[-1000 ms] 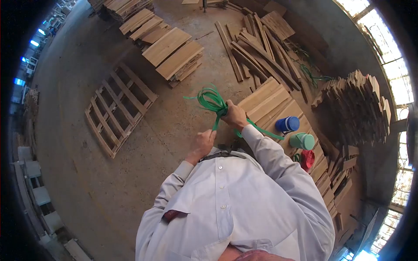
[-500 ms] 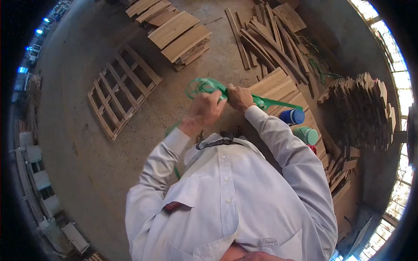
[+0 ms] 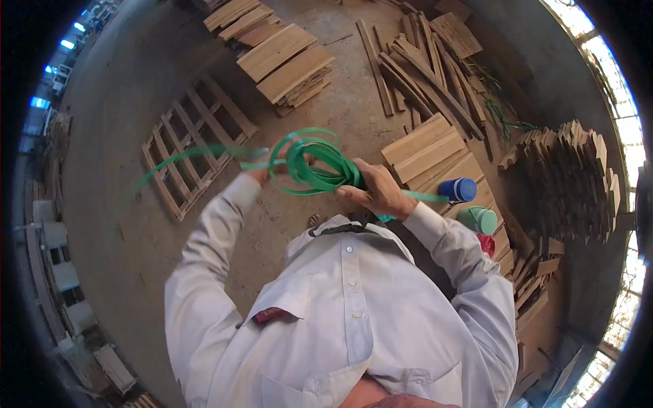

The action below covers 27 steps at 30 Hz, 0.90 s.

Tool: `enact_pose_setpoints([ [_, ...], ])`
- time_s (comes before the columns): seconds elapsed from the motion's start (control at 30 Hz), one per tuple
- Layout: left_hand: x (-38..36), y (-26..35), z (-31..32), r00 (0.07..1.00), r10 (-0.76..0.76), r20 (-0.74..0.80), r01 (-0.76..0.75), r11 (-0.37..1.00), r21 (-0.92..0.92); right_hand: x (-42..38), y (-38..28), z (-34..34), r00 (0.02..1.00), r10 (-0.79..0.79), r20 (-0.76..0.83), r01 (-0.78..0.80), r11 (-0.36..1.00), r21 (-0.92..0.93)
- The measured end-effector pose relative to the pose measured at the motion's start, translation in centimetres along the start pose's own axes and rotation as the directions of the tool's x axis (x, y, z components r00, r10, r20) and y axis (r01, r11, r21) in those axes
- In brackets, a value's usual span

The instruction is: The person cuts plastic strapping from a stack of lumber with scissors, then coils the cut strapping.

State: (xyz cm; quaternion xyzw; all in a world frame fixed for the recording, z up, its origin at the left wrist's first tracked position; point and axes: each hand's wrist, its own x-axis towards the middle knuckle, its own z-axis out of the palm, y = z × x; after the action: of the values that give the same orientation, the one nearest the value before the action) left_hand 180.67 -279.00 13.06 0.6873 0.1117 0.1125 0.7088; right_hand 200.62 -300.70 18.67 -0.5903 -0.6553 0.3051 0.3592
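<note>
A loose coil of flat green plastic strap point(image 3: 320, 170) hangs in front of my waist. My right hand point(image 3: 381, 189) is closed on the coil's right side, with the thumb across the loops. A short strap end sticks out to the right past that wrist. On the coil's left is my left hand point(image 3: 258, 171), blurred and partly behind the loops. Strap runs at its fingers, which appear closed on it. From there a length of strap point(image 3: 183, 155) arcs out to the left, smeared by motion.
Stacked boards point(image 3: 435, 153) lie right of my hands, with a blue container point(image 3: 458, 190) and a light green one point(image 3: 477, 219) on them. A slatted wooden pallet point(image 3: 197, 139) rests on the floor at left. More planks point(image 3: 286, 58) and loose strips point(image 3: 428, 75) lie ahead.
My left hand has moved left, away from my right hand, and strap now swings out to the left. The coil shows wider, and my right hand has come lower with its palm turned.
</note>
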Motion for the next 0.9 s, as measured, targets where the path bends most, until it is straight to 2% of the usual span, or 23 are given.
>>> enact_pose_setpoints([
  [0.07, -1.7, -5.1, 1.8, 0.988, -0.146, -0.045, 0.143, 0.987, -0.07, -0.9, 0.3, -0.6, 0.986, 0.142, -0.082, -0.124, 0.974, 0.191],
  [0.1, -2.8, -7.7, 2.2, 0.972, -0.233, 0.004, 0.233, 0.972, -0.03, -1.1, 2.3, 0.5, 0.963, 0.222, -0.151, -0.164, 0.932, 0.322],
  [0.2, -3.1, -6.2, 7.8, 0.901, -0.422, -0.104, 0.397, 0.896, -0.2, -0.5, 4.7, 0.2, 0.825, 0.564, -0.049, -0.4, 0.642, 0.654],
  [0.23, -3.2, -6.4, 9.5, 0.898, -0.392, -0.201, 0.369, 0.918, -0.141, -0.7, 6.5, 0.7, 0.813, 0.572, -0.112, -0.427, 0.715, 0.553],
  [0.3, -2.9, -6.9, 11.4, 0.873, -0.303, -0.382, 0.326, 0.945, -0.005, -0.6, 7.6, 0.6, 0.779, 0.606, -0.161, -0.396, 0.675, 0.622],
  [0.33, -2.7, -6.6, 11.9, 0.891, -0.196, -0.409, 0.295, 0.936, 0.192, -0.9, 8.1, 0.8, 0.76, 0.627, -0.175, -0.386, 0.65, 0.654],
  [0.4, -2.8, -5.1, 12.9, 0.915, 0.017, -0.404, 0.229, 0.802, 0.552, -1.5, 10.9, 0.8, 0.782, 0.601, -0.166, -0.409, 0.695, 0.591],
  [0.5, -3.2, -1.2, 13.9, 0.957, -0.111, -0.267, 0.277, 0.614, 0.739, -1.2, 12.5, 1.9, 0.797, 0.589, -0.133, -0.492, 0.761, 0.424],
  [0.53, -3.3, -0.9, 14.2, 0.952, -0.153, -0.263, 0.293, 0.697, 0.655, -1.1, 12.7, 2.4, 0.798, 0.592, -0.116, -0.525, 0.777, 0.347],
  [0.6, -3.7, -0.8, 14.5, 0.942, -0.241, -0.234, 0.326, 0.823, 0.466, -1.1, 13.1, 3.6, 0.805, 0.544, -0.239, -0.514, 0.839, 0.179],
  [0.63, -3.8, -0.9, 14.8, 0.939, -0.237, -0.249, 0.324, 0.854, 0.407, -1.1, 13.5, 4.3, 0.806, 0.51, -0.3, -0.506, 0.857, 0.098],
  [0.7, -4.5, -1.1, 16.3, 0.926, -0.236, -0.294, 0.318, 0.908, 0.273, -1.4, 14.0, 5.8, 0.796, 0.537, -0.28, -0.522, 0.843, 0.133],
  [0.73, -4.5, -1.6, 16.3, 0.929, -0.212, -0.302, 0.297, 0.915, 0.272, -1.1, 14.1, 6.0, 0.791, 0.544, -0.279, -0.525, 0.838, 0.148],
  [0.83, -4.7, -2.3, 16.3, 0.933, -0.161, -0.32, 0.252, 0.93, 0.266, -0.3, 14.4, 6.4, 0.809, 0.509, -0.293, -0.538, 0.843, -0.02],
  [0.9, -4.7, -1.7, 15.8, 0.929, -0.142, -0.342, 0.241, 0.932, 0.271, 0.2, 14.3, 6.4, 0.823, 0.496, -0.276, -0.528, 0.848, -0.048],
])
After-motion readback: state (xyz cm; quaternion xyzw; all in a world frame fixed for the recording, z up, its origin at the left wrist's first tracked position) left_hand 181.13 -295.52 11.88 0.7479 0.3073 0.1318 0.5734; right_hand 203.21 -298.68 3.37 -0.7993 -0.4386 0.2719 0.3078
